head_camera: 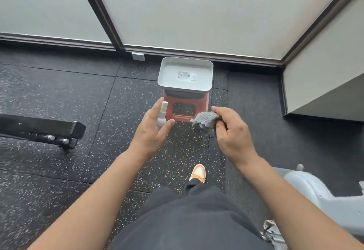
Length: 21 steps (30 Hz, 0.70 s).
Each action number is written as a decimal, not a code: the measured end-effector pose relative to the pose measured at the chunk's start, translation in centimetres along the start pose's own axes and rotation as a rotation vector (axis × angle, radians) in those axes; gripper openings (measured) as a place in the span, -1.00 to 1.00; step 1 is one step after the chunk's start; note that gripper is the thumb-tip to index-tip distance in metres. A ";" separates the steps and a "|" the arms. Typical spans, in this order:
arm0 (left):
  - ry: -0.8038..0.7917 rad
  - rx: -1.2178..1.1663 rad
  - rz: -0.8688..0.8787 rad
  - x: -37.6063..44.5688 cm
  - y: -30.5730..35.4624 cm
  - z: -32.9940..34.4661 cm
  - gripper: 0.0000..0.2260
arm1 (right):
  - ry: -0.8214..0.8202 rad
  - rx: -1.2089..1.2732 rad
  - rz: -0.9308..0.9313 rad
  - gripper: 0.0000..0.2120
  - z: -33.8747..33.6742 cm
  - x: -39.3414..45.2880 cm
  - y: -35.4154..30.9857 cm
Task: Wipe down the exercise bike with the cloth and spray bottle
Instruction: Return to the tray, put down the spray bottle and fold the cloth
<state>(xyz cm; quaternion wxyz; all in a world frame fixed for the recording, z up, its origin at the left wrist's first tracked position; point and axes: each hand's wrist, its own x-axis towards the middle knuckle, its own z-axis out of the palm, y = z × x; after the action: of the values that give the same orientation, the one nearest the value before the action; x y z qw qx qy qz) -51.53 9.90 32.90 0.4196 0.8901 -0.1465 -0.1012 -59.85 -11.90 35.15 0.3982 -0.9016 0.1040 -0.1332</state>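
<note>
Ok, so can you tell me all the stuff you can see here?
spray bottle: one, white, in the left hand
cloth: one, grey, in the right hand
tray: one, white, on the red stool
stool: one, red, by the wall
bench end: one, black, far left
exercise bike: one, pale grey, lower right
floor: black, speckled
shoe: one, orange and white
left hand: holding bottle
right hand: pinching cloth

Fuzzy grey cloth (205, 121), smooth white plastic tray (185, 89), speckled matt rubber floor (59, 92)
</note>
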 end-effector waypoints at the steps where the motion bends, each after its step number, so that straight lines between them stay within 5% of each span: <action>1: 0.004 -0.002 -0.015 1.4 0.1 0.0 -0.39 | -0.014 -0.002 -0.004 -0.67 0.1 1.6 0.3; 15: -0.081 -0.079 -0.169 21.3 -5.4 -1.1 -0.43 | -0.082 -0.032 0.138 -0.68 5.6 18.9 2.0; 21: -0.058 -0.297 -0.417 32.7 -10.1 -1.2 -0.48 | -0.065 -0.057 0.268 -0.66 10.4 25.8 3.3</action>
<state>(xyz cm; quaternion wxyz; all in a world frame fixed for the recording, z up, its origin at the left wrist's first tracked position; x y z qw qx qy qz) -18.76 5.56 23.94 0.5115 0.8263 0.0447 -0.2314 -32.44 -14.44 30.04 0.3898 -0.8944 0.2144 -0.0464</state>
